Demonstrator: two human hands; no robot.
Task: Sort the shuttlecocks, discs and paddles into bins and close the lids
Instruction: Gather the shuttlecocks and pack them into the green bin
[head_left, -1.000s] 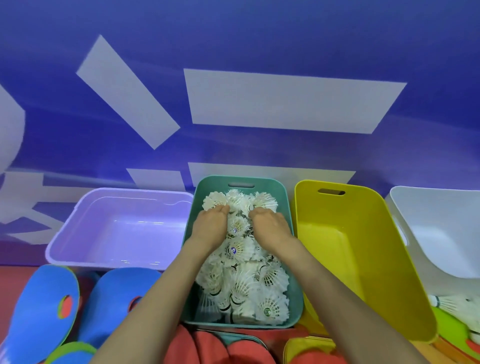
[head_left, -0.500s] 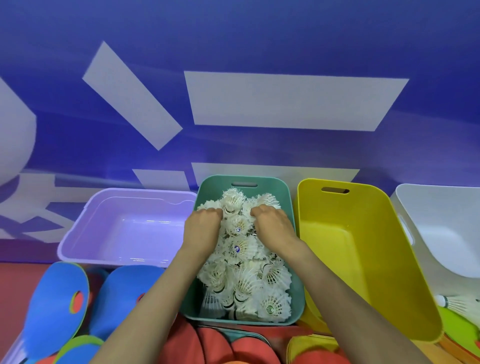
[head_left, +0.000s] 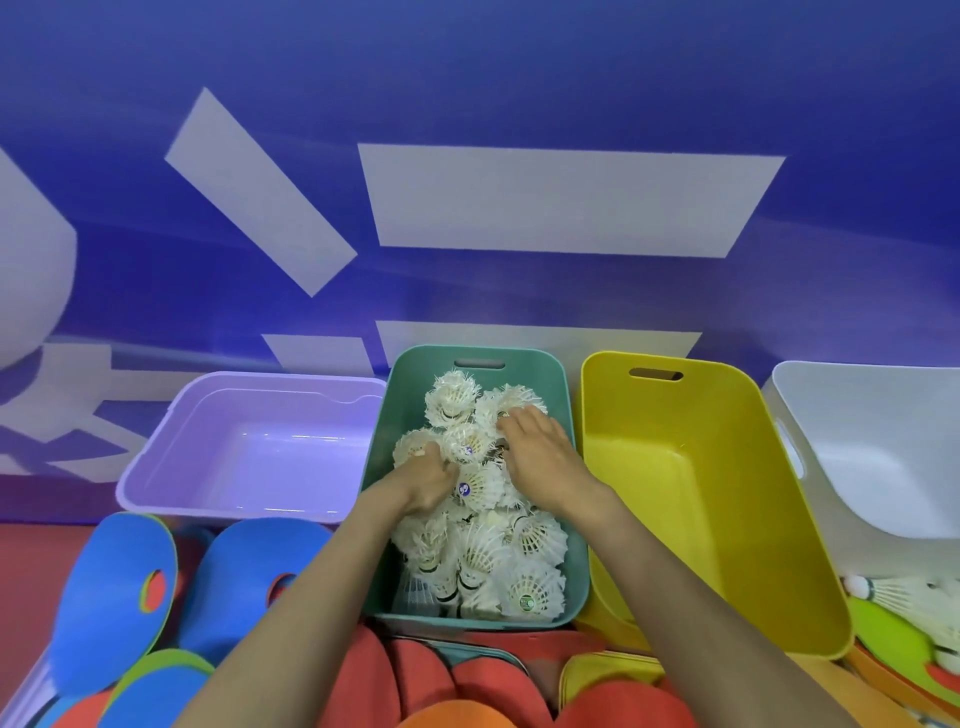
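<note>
Many shuttlecocks (head_left: 530, 540) lie skirts mostly up; left hand (head_left: 426, 483) grips some, right hand (head_left: 540, 457) presses flat.

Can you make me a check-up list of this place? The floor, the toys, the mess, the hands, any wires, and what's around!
Surface: red surface, mostly covered by bins and gear.
Job's things: teal bin heaped with white shuttlecocks. The purple bin and yellow bin are empty, and the white bin is partly out of view. No lids are on. Blue paddles lie at front left, and a loose shuttlecock lies at far right.
Clutter: nothing seen.
Hands: left hand has its fingers curled into the shuttlecocks, grip unclear. Right hand lies flat on them.
Cables: nothing seen.
Surroundings: blue wall with white shapes.
</note>
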